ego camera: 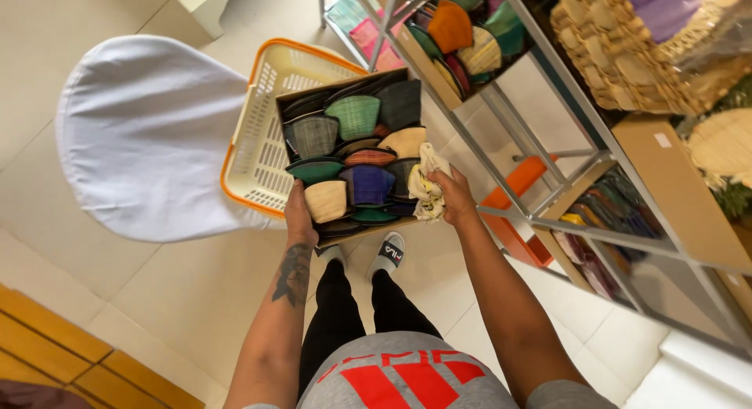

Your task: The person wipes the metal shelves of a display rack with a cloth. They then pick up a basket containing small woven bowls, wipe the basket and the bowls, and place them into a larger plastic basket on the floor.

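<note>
A person standing on a tiled floor [196,291] holds a cardboard box [354,154] of woven fans in many colours above a cream basket [270,135] with an orange rim. The left hand [299,215] has its fingers clamped on the box's near edge; the right hand [453,196] grips the box's right edge and a crumpled pale cloth [427,186]. A metal shelf [548,182] stands alongside.

Brown cardboard box [350,92] of woven pouches [356,115]: green, grey, black, beige, purple, teal, one red-striped. Cream, yellow-patterned cloth [427,191]. Cream basket [276,103], orange rim. White chair cover [145,135]. Black trousers [337,315]; grey shirt [407,378], red print. Shelf box [462,29] pouches orange, green, yellow check. Pale floor tiles [196,284].
</note>
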